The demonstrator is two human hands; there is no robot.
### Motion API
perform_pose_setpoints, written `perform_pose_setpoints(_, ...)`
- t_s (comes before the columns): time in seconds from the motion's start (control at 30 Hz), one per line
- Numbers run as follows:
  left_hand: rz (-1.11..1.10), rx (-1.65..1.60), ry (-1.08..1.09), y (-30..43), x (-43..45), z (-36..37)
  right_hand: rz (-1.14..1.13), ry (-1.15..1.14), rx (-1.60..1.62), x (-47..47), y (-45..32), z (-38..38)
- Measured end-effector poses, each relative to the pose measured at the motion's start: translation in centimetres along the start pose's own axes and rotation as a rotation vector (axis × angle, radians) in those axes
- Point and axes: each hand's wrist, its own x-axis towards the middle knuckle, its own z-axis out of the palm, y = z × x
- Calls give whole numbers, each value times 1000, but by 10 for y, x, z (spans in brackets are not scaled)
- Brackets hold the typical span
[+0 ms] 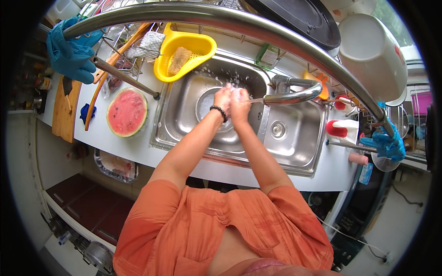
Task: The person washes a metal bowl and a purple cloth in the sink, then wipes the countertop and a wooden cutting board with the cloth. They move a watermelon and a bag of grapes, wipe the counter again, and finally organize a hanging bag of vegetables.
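My left hand (222, 98), with a dark beaded bracelet at the wrist, and my right hand (239, 105) are held together over the larger basin of a steel double sink (179, 114). Water runs from the chrome faucet (293, 98) onto them and splashes up beyond the fingers. Blur and spray hide whether anything lies between the palms. Below them in the basin sits a round metal bowl or pan (204, 110). At the basin's far left corner is a yellow strainer basket (162, 70) with a tan sponge (179, 61) in it.
A cut watermelon half (127, 112) lies left of the sink, near a wooden cutting board (64, 119). A curved steel rack bar (207, 13) arches over the sink. Blue gloves (70, 57) hang at its left end, more at its right. A white container (373, 55) stands upper right.
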Motion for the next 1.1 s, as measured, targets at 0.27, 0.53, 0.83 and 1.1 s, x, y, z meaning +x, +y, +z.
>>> perform_pose_setpoints(0.27,116,-91,-153,-11,-33,24,559,-239,608,30,53,-6)
perform_pose_setpoints(0.53,782,1378,-195,12,-39,-20,1075,-531,1063,26,15,-26)
perform_pose_setpoints(0.83,281,1014,-117,-7,-14,-20,841,-393,413,-10,32,-2)
perform_pose_setpoints(1.1,491,1137,238,-1,-5,-119,446,-329,-707,-21,134,-34)
